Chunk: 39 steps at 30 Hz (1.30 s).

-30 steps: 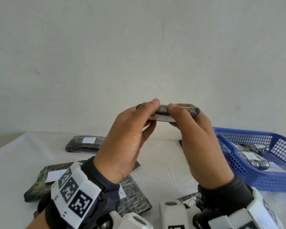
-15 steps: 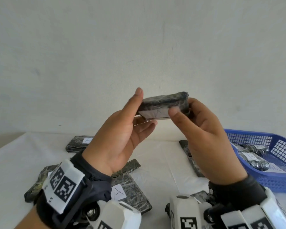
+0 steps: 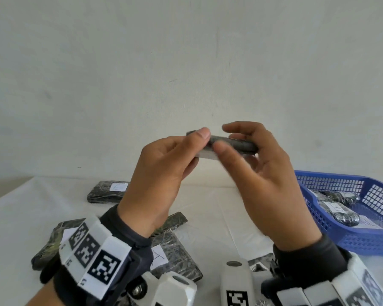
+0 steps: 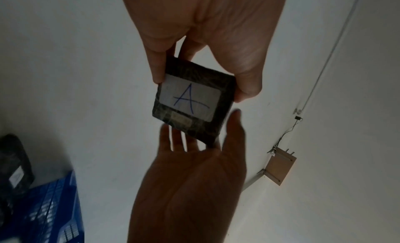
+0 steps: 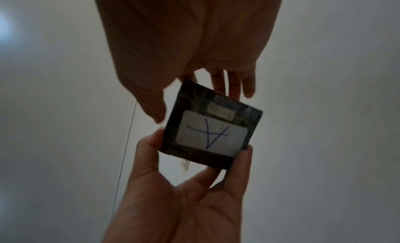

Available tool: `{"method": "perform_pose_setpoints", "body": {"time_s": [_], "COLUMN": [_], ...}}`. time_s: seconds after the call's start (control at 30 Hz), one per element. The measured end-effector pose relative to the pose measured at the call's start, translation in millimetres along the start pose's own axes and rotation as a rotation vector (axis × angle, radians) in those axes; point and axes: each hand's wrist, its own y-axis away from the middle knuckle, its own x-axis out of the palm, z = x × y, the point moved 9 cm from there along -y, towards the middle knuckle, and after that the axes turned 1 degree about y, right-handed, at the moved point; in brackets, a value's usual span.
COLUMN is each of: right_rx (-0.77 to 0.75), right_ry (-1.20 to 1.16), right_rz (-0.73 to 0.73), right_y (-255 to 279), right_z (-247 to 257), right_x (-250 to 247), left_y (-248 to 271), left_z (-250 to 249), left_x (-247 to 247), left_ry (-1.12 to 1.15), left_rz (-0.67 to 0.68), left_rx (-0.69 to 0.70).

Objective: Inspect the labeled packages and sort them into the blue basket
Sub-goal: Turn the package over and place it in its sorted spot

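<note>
A small black package [image 3: 237, 145] is held up at chest height, edge-on in the head view. Its white label with a blue "A" [image 4: 190, 99] faces down toward the wrist cameras. My left hand [image 3: 197, 149] pinches the package's left end between thumb and fingers. My right hand [image 3: 226, 138] is at the right end with its fingers spread and straight. Its thumb hovers by the package's edge [image 5: 212, 132] and its index finger is lifted off. The blue basket [image 3: 341, 239] sits on the table at the right, below the hands, with labeled packages [image 3: 338, 208] inside.
More black labeled packages lie on the white table: one at the back left [image 3: 107, 192], one near the front [image 3: 175, 257] and one at the left [image 3: 51, 241]. Another one [image 3: 259, 261] shows partly behind my right wrist. A plain wall stands behind.
The package, tilted with its label toward the head half a second ago, has turned back flat. My right hand has loosened its fingers, while the left hand keeps its pinch.
</note>
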Motion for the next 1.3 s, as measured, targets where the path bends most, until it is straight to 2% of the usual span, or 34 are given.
{"method": "perform_pose_setpoints", "body": {"time_s": [0.1,0.3,0.5,0.67,0.73,0.83,0.93,1.07,1.17,1.3], "right_rx": [0.101,0.139,0.128,0.182,0.198,0.147,0.212,0.165,0.235,0.238], "right_ry": [-0.181,-0.230,-0.177,-0.152,-0.155,-0.129,-0.222,-0.110,-0.132,-0.111], "right_rz": [0.017,-0.015,-0.074,-0.071,-0.050,-0.002,0.002,0.060,0.027,-0.029], "right_y": [1.0,2.8,1.5,1.5,1.8,1.4,2.1,2.0,1.6,0.8], "right_z": [-6.1,-13.8,-9.8,-15.6,-19.3,-19.3,-29.0,-19.7,-24.7,-21.8], "right_x": [7.9,13.7,10.5,8.7,7.8,9.9,10.0,12.4,12.0,9.9], "left_y": [1.9,5.2,5.8,5.5,3.7,1.6,0.8,2.7,4.9,6.5], "left_z": [5.4,2.5,-0.6,5.3,7.0,11.2,13.0,13.3,10.6,8.9], "left_x": [6.3,11.7,16.2,18.1,17.4,16.3,15.9,17.0,20.7,20.7], "left_ry": [0.068,0.071,0.089,0.098,0.098,0.145,0.160,0.148,0.067,0.044], "left_rz": [0.042,0.046,0.085,0.110,0.114,0.109,0.102,0.109,0.129,0.125], "left_rx": [-0.003,0.002,-0.010,-0.045,-0.050,-0.076,-0.080,-0.089,-0.065,-0.048]}}
